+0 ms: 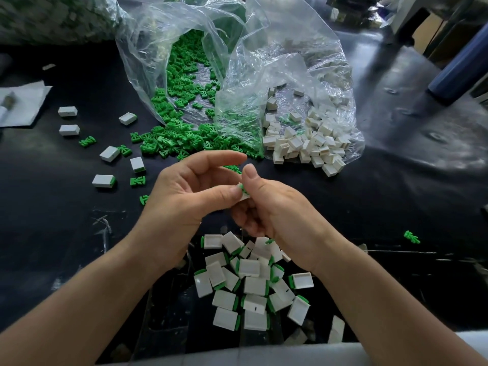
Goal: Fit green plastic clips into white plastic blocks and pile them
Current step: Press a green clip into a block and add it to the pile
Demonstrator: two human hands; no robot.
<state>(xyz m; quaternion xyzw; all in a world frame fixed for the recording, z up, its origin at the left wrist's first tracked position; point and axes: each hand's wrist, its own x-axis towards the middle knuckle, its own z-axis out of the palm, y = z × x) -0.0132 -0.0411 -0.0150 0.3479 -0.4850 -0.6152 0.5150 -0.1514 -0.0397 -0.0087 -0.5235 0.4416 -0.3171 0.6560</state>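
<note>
A: Where's the block (245, 197)?
B: Mid-air between both hands, above the pile (250, 283) at the near table (369, 207) edge. Right hand (272, 210) grip clamped on it, thumb up. Left hand (182, 196) thumb tip presses its end. Fingers behind are hidden, can't tell that grip.
A: Orientation?
B: Green clip (244, 190) end faces up-left. Long axis mostly covered, can't tell.

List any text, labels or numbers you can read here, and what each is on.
None can be read.
Clip bag and block bag: clear, no print shows.
Blocks: plain white; some bear a short dark slit, not a character.
Held block: mostly hidden; nothing legible.
Paper: no writing shows; the item on it is blurred.
Far clutter: too blurred to read.
</note>
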